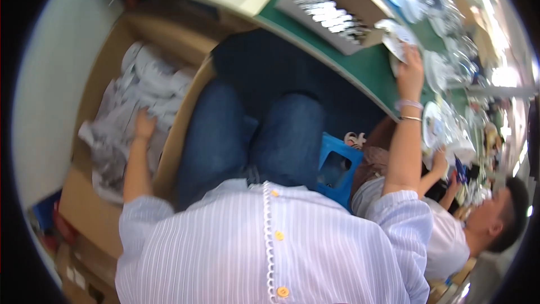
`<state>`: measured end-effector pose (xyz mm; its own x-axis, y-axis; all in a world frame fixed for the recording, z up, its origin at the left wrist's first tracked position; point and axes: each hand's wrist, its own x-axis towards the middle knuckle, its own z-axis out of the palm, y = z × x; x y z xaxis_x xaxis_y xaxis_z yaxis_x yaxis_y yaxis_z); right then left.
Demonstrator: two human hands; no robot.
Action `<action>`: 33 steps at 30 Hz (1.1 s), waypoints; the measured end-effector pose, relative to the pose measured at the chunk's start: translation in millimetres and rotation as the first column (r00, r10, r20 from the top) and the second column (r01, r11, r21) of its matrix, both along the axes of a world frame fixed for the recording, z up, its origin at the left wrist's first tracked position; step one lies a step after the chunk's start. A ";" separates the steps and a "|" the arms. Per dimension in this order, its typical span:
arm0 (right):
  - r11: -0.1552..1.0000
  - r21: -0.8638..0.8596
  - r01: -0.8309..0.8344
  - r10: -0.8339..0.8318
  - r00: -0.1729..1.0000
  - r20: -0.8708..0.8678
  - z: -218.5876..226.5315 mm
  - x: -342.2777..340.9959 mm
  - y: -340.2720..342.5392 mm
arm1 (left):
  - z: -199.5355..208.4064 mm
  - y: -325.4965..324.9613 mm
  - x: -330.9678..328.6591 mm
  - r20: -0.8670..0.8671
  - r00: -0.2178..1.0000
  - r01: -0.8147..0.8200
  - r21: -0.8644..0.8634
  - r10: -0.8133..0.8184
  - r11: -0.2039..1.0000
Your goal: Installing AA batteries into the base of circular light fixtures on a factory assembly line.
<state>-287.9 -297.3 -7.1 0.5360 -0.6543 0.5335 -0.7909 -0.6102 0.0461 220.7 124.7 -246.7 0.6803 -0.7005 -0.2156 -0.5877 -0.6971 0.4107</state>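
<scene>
We see the green counter (367, 67) at upper right, the cardboard box (178, 132) at left holding crumpled white wrapping (125, 101), our left hand (145, 125) on it, its grip unclear to us, and our right hand (411, 70) gripping, at upper right, a white disc (397, 35) that could slip if pinched only by its edge.

In my head view, the left hand (145, 125) contacts crumpled white sheets (115, 104) inside the carton (90, 211). I see the right hand (412, 73) gripping a white disc (398, 38) at the green bench (368, 73), beside a box (309, 24) of shiny parts (337, 19).
</scene>
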 end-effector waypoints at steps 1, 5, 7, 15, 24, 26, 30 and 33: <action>0.983 0.179 -0.027 0.003 0.991 0.132 0.8 2.1 2.0 | -6.6 3.9 -1.5 -0.042 0.999 0.024 0.105 -0.020 0.994; 0.992 0.115 -0.054 0.046 0.996 0.074 20.7 8.0 12.7 | -0.4 -11.9 -24.4 0.024 0.981 0.177 0.311 -0.194 0.934; 0.989 -0.139 -0.049 0.065 0.992 0.108 40.4 39.8 39.3 | 19.3 -25.8 -42.0 0.137 0.970 0.140 0.358 -0.201 0.923; 0.904 0.227 -0.361 0.360 0.932 0.050 65.3 143.5 86.7 | -59.8 -41.7 -31.7 0.097 0.903 0.417 0.045 -0.419 0.908; 0.885 0.425 -0.191 0.242 0.968 -0.070 58.4 164.5 44.2 | 5.8 -71.8 -31.0 0.012 0.858 0.499 0.224 -0.514 0.837; 0.864 0.466 -0.191 0.252 0.965 -0.072 55.5 163.4 30.2 | 26.1 -70.5 -24.5 0.067 0.868 0.472 0.198 -0.492 0.859; 0.726 0.642 -0.247 0.240 0.966 0.099 47.5 167.4 12.4 | 110.2 -51.4 -12.7 0.154 0.942 0.309 -0.048 -0.298 0.950; 0.760 0.609 -0.227 0.178 0.974 0.141 41.9 172.5 8.4 | 166.3 -41.0 -5.0 -0.214 0.970 0.049 -0.310 -0.119 0.949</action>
<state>-115.4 -288.8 34.7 0.6713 -0.7353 0.0935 -0.6316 -0.6334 -0.4470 215.7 83.8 -80.4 0.5739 -0.8089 -0.1278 -0.5053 -0.4725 0.7221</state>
